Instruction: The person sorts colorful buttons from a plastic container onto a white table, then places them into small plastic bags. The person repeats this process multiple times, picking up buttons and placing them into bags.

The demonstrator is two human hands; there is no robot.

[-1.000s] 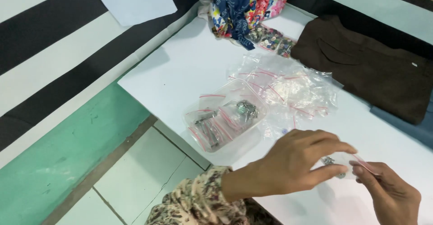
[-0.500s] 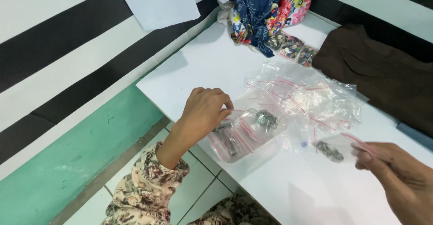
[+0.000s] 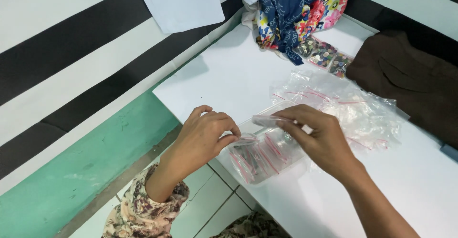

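A clear plastic tub [image 3: 261,159] holding several small red-striped zip bags sits at the near edge of the white table [image 3: 224,75]. My left hand [image 3: 202,140] pinches the tub's left rim with thumb and fingers. Over the top of the tub, my right hand [image 3: 320,140] holds a small clear zip bag [image 3: 268,120]. What is inside that bag cannot be made out.
A loose heap of empty clear zip bags [image 3: 355,109] lies right of the tub. Behind it are small bags of round pieces [image 3: 324,54], a colourful patterned cloth [image 3: 298,9], a brown garment [image 3: 410,75] and a white sheet [image 3: 186,1]. White floor tiles [image 3: 210,204] show below the table edge.
My right hand has carried the small bag leftwards from the table's right side to over the tub. My left hand has shifted from the tub's top to its left rim.
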